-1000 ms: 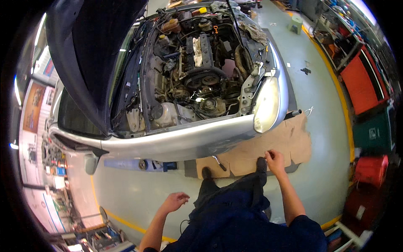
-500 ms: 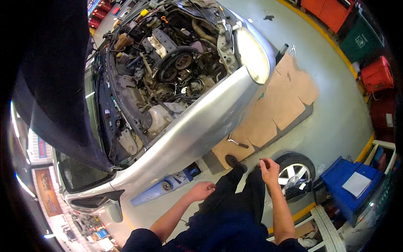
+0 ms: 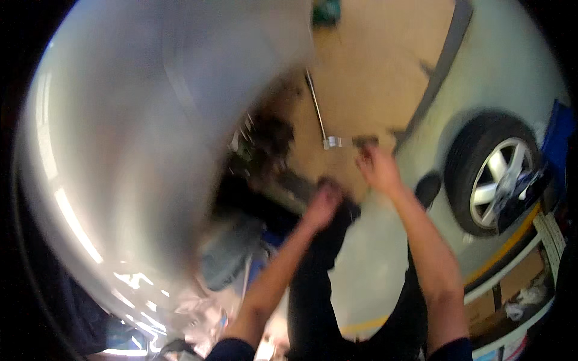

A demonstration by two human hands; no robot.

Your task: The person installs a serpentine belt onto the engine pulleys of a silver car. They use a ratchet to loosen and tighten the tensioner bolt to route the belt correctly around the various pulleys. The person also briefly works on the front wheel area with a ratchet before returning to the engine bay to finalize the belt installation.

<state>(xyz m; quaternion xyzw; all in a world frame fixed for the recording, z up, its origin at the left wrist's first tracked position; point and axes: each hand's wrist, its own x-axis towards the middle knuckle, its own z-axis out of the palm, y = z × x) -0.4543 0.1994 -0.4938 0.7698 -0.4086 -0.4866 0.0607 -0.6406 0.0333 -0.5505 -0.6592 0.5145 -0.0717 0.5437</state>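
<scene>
A ratchet lies on the brown cardboard, its dark handle pointing right and a long thin extension bar running up from its shiny head. My right hand reaches down to the handle, thumb and fingers apart; the fingertips are at the handle, but blur hides whether they touch it. Lower and to the left is my left hand, beside the car's wheel opening and over my dark trouser leg. Motion smears its fingers. The silver fender fills the left side.
A removed wheel with a silver rim is on the pale floor at the right, a dark plastic piece against it. Blurred dark parts show in the wheel opening. A white-framed rack with cardboard is at the lower right.
I have bent down beside the fender. The engine bay has left the view; the cardboard and ratchet appear much nearer. Both hands have moved lower, the right one to the ratchet handle.
</scene>
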